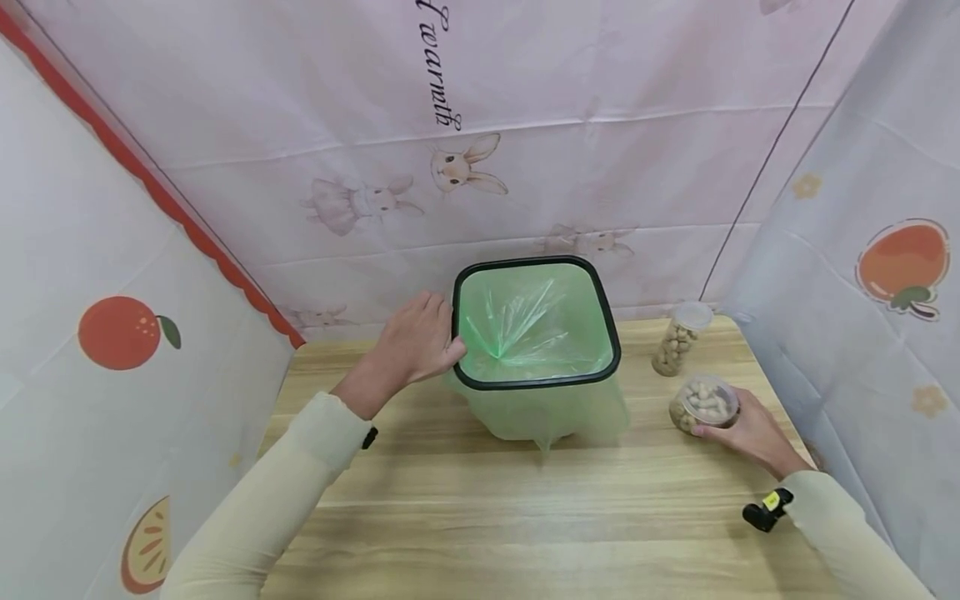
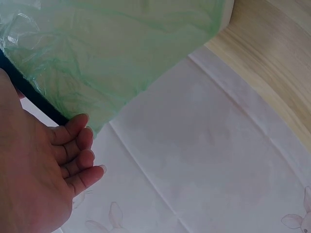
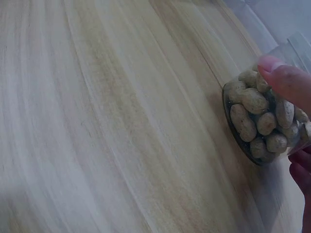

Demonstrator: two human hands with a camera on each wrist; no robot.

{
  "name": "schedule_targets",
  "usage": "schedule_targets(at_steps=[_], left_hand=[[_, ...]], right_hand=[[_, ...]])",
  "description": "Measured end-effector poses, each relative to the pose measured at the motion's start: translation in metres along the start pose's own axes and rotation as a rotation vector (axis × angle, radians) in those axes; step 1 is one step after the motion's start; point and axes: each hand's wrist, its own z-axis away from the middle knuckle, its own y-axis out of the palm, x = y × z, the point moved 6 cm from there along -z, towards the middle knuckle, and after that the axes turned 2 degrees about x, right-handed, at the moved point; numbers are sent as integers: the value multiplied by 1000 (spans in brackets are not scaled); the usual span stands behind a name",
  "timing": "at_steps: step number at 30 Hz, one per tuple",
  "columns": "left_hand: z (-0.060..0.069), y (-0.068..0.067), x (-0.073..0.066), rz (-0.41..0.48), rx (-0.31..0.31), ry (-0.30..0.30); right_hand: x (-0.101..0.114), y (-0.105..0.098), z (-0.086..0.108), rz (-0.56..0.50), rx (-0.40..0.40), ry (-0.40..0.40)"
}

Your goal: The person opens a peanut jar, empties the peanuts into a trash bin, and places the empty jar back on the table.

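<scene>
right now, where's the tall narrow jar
In the head view, the tall narrow jar stands near the back right corner of the table, just beyond the wide peanut jar the right hand holds.

Small cloth-walled nook (image 1: 660, 67), bunny pictures (image 1: 453, 171) at twelve o'clock, fruit pictures (image 1: 120, 333) at nine and three, wooden table (image 1: 480, 517) at six
</scene>
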Motion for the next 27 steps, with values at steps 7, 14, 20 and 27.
schedule_targets(at_steps=[7,14,20,27], left_hand=[[1,0,1,17,1,-8],[1,0,0,19,5,-6],[1,0,0,21,11,-5],[1,0,1,18,12,1]], right_hand=[[0,3,0,-17,3,44],[-2,7,3,-16,32,112],[-2,9,4,-22,29,114],[4,8,2,-43,16,93]])
